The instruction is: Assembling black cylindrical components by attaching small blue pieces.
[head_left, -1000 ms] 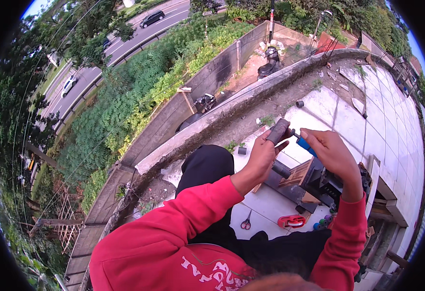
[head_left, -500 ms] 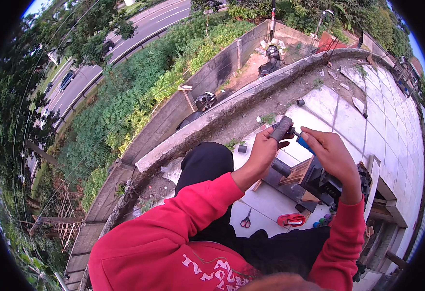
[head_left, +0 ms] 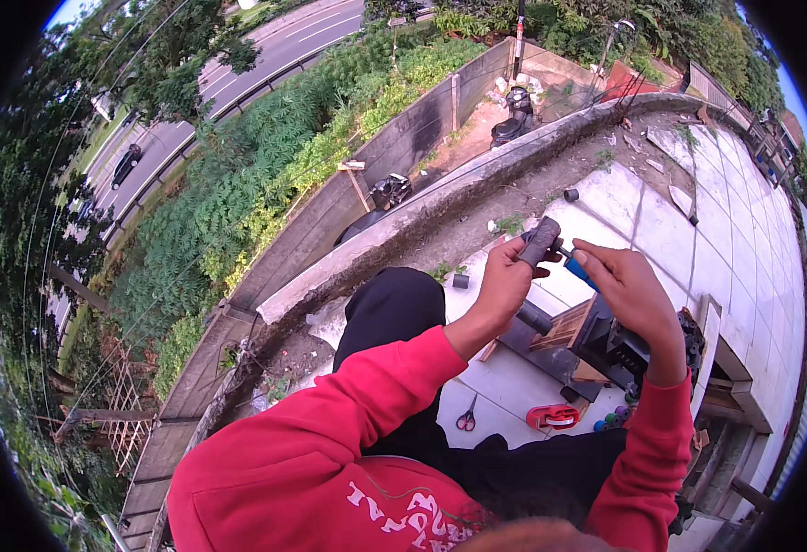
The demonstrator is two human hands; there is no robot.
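Observation:
My left hand (head_left: 503, 283) is closed around a short dark grey tube (head_left: 541, 239), held tilted with its upper end pointing away from me. My right hand (head_left: 629, 287) grips the blue handle of what looks like a screwdriver (head_left: 580, 267). Its thin dark shaft meets the side of the tube near my left fingers; the exact contact is too small to make out. Just below my hands, another dark grey pipe (head_left: 534, 318) lies by a slatted wooden piece (head_left: 564, 326) and a black boxy object (head_left: 609, 350).
Scissors (head_left: 466, 419) and a red tape dispenser (head_left: 553, 418) lie on the white tiles near my legs. Short grey pipe pieces (head_left: 461, 281) rest further off. A low concrete ledge (head_left: 394, 241) curves along the left, with plants and a road beyond it.
Both hands keep their hold and have barely moved; the tube's upper end has shifted slightly to the right and up. Cars on the road have changed place.

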